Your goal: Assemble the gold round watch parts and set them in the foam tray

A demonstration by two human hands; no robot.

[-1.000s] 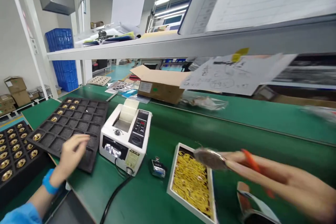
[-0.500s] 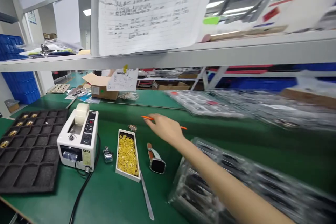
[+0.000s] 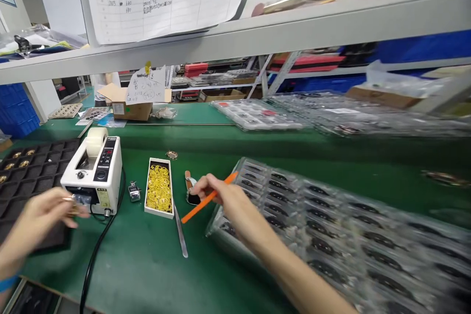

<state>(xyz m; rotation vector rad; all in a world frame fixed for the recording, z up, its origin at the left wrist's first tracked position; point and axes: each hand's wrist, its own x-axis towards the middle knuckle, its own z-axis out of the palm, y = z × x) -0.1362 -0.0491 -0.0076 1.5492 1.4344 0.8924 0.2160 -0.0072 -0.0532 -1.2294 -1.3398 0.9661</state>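
My right hand [image 3: 224, 195] grips an orange stick [image 3: 208, 198] and hovers at the near edge of a stack of clear plastic trays [image 3: 316, 225] holding dark parts. Just beyond my fingers lies a smartwatch [image 3: 192, 190], partly hidden by them. My left hand [image 3: 44, 218], blurred by motion, pinches a small gold part [image 3: 71, 204] in front of a white tape dispenser [image 3: 91, 171]. Behind that hand is a black foam tray [image 3: 33, 171] with gold parts in some pockets. A white box of yellow rubber bands [image 3: 159, 187] stands between my hands.
A tally counter [image 3: 134, 191], a steel spatula [image 3: 180, 230] and a small round metal part [image 3: 171, 155] lie on the green bench mat [image 3: 121, 265]. A black cable [image 3: 97, 240] runs from the dispenser. A white shelf [image 3: 257, 27] with hanging papers spans overhead.
My left hand has entered the view with a gold part. My right hand has moved from the bench onto the clear trays, now gripping the orange stick. The view has tilted slightly.
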